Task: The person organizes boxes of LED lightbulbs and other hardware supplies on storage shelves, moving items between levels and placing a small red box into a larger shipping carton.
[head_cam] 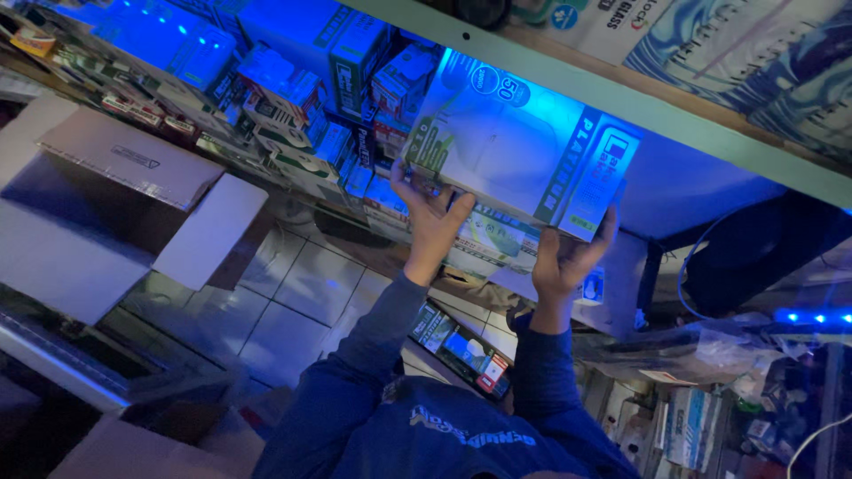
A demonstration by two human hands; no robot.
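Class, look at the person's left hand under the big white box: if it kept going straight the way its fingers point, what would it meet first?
The left hand already presses the white box; beyond that probably the stacked small boxes, though depth is unclear.

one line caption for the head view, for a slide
Both hands, left and right, hold a large white box at a blue-lit shelf.

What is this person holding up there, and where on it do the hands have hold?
A large white and green box, held with both hands along its near long edge: the left hand near one end, the right hand at the other corner, fingers wrapped around the edge.
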